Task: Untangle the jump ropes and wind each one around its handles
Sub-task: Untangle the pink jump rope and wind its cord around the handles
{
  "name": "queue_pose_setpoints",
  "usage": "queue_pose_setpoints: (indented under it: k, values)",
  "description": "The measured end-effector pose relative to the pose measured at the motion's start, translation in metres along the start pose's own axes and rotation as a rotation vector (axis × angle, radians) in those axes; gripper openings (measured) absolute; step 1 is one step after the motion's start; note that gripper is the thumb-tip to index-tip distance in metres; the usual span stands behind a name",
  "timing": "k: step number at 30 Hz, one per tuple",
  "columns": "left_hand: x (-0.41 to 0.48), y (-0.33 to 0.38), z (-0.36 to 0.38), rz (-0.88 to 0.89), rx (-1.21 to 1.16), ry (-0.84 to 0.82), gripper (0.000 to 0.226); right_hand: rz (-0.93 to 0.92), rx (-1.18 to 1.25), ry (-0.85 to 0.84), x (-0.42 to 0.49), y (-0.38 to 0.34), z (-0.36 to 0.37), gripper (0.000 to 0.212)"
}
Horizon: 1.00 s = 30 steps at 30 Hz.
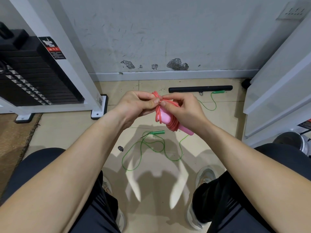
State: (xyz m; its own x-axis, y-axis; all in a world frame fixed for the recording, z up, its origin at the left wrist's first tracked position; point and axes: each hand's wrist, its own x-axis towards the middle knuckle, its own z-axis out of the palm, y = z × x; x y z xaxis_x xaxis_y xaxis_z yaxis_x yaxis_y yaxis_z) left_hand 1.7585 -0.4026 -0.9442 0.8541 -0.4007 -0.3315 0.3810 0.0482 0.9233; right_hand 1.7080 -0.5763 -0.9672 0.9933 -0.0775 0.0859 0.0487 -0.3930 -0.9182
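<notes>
A pink jump rope (170, 122) is held up in front of me, its cord coiled around the pink handles (165, 118). My right hand (182, 109) grips the bundle and pinches the cord near its top. My left hand (138, 102) pinches a loop of the pink cord right beside it, thumb against thumb. On the floor below lies a green jump rope (143, 148), loose and looping. One green handle (157, 132) lies near the middle, the other (218, 92) by the far wall.
A black bar (200, 89) lies on the tiles along the wall. A weight-stack machine with a white frame (99, 105) stands at the left, white equipment (277, 98) at the right. My knees and shoes (205, 175) flank the floor space; a brown mat (13, 135) lies left.
</notes>
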Motion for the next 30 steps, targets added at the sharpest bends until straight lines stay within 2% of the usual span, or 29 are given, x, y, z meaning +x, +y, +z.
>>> queue_pose_setpoints:
  k: [5, 9, 12, 15, 18, 20, 22, 26, 30]
  values:
    - [-0.001, 0.003, 0.005, 0.059, 0.114, 0.048, 0.011, 0.044, -0.016, -0.036, 0.001, -0.001, -0.001, 0.010]
    - [-0.002, 0.001, 0.011, 0.158, 0.247, 0.063, 0.016, 0.066, -0.007, -0.011, 0.002, -0.006, -0.006, 0.025]
    - [0.000, -0.004, 0.014, 0.264, 0.450, 0.111, 0.022, 0.116, -0.066, -0.018, 0.004, -0.003, -0.005, 0.042]
    - [0.002, -0.007, 0.015, 0.302, 0.601, 0.162, 0.024, 0.171, -0.174, -0.006, 0.006, 0.002, 0.000, 0.042]
    - [0.004, -0.008, 0.015, 0.321, 0.606, 0.166, 0.019, 0.210, -0.116, 0.045, 0.004, 0.004, 0.000, 0.033]
    - [0.006, -0.008, 0.013, 0.328, 0.612, 0.149, 0.015, 0.155, -0.145, 0.062, 0.004, 0.005, -0.002, 0.024]
    - [0.008, -0.008, 0.010, 0.334, 0.581, 0.134, 0.010, 0.045, -0.279, 0.044, 0.005, 0.007, -0.003, 0.018]
    - [0.006, -0.009, 0.010, 0.304, 0.495, 0.128, 0.004, -0.076, -0.446, 0.037, 0.003, 0.009, 0.001, 0.022]
    - [0.005, -0.011, 0.011, 0.233, 0.464, 0.095, 0.013, -0.074, -0.655, -0.130, 0.002, 0.011, -0.002, 0.029]
